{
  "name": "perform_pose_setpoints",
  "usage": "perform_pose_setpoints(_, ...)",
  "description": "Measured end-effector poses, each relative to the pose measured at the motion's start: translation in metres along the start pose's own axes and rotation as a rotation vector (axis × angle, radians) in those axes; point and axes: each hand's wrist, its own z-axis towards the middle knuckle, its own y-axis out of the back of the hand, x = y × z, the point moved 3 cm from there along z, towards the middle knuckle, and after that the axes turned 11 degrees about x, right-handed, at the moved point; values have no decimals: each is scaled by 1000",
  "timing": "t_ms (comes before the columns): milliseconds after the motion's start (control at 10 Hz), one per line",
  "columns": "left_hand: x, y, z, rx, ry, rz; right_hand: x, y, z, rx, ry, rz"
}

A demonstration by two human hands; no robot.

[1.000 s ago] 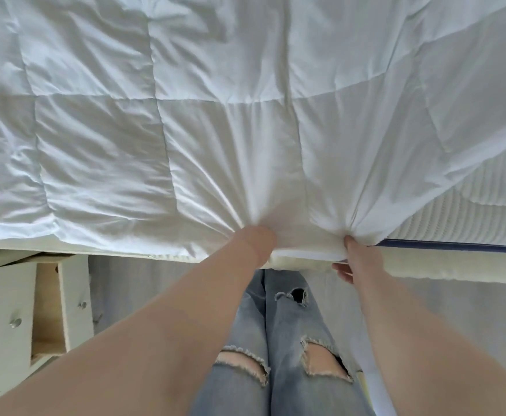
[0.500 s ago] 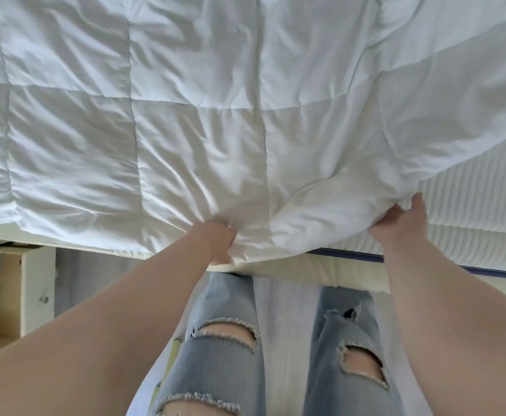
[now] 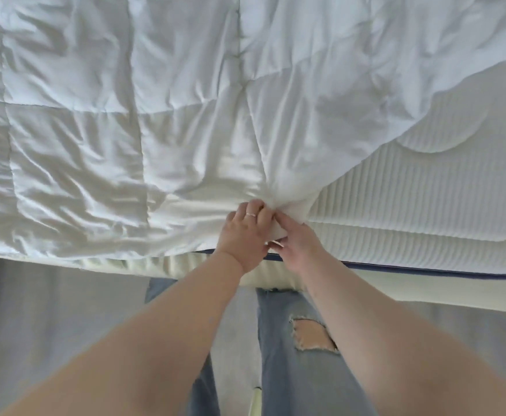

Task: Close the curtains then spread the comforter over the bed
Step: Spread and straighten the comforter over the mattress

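Both hands now meet at the comforter (image 3: 161,139) corner on the bed's near edge: the right hand (image 3: 298,250), half a second ago out wide, has rejoined the left hand (image 3: 244,235), fingers of each pinching bunched fabric. Bare mattress (image 3: 431,205) to the right still needs covering.

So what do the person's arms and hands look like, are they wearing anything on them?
Both forearms are bare, with no sleeves, gloves or watch in view. The left hand wears a thin band ring on one finger. The right hand shows no jewellery, and one long pale nail shows between the hands.
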Motion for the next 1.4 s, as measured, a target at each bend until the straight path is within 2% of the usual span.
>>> perform_pose_setpoints(100, -26, 7, 17, 50, 143, -5, 3, 31, -8, 14, -17, -10)
perform_pose_setpoints(200, -28, 12, 24, 165, 160, -52, 23, 50, -7, -9, -17, 71)
perform_pose_setpoints(300, -13, 10, 18, 254, 85, -10, 58, 59, 2, -49, 116, 363)
perform_pose_setpoints(400, 10, 0, 8, 323, 53, 22, 97, 57, 15, -98, 205, 540)
perform_pose_setpoints(500, 22, -16, 2, 354, 60, 0, 131, 56, 22, 1, 273, 494)
perform_pose_setpoints(600, 20, -28, 7, 343, 38, -4, 150, 65, 12, 4, 291, 436)
perform_pose_setpoints(700, 14, -37, 13, 335, 70, -26, 132, 116, 4, -149, 181, 221)
perform_pose_setpoints(800, 11, -36, 19, 348, 74, -26, 88, 198, -13, -605, 1, -34)
perform_pose_setpoints(900, 4, -34, 22, 373, 26, 78, 13, 220, -72, -792, 23, 213)
perform_pose_setpoints(1000, 6, -36, 22, 395, 30, 135, -33, 220, -82, -661, -96, 51)
perform_pose_setpoints(1100, 7, -37, 22, 422, 51, 122, -43, 208, -64, -500, -164, 36)
perform_pose_setpoints(1200, 1, -33, 21, 390, 56, 131, -13, 204, -41, -480, -85, -131)
perform_pose_setpoints(1300, -14, -26, 16, 296, 20, 182, 24, 219, -35, -579, -8, -106)
perform_pose_setpoints(1400, -49, -28, 9, 175, -49, 155, 39, 239, -32, -496, 50, 109)
